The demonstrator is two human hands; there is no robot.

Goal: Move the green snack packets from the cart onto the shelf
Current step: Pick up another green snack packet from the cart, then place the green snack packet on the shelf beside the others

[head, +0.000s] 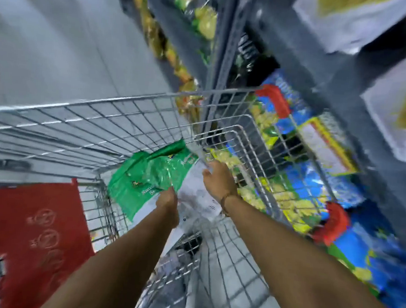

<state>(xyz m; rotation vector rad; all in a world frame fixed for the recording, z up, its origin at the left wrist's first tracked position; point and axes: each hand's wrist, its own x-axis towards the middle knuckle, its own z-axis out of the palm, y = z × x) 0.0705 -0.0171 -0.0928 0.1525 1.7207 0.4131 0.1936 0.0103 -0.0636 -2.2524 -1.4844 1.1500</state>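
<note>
Inside the wire cart (137, 115) lie green snack packets (147, 174) with white undersides, bunched together. My left hand (168, 206) is closed on the near edge of a green packet. My right hand (219, 179) grips the far white edge of the same bunch, close to the cart's right wall. Both forearms reach down into the basket. The grey metal shelf (288, 51) stands to the right of the cart. The frame is blurred by motion.
A red child-seat flap (38, 233) hangs at the cart's near left. Blue and yellow packets (298, 184) fill the lower shelf beyond the cart's right wall. Yellow-green packs (204, 21) sit on a farther shelf. Grey floor (60, 47) lies to the left.
</note>
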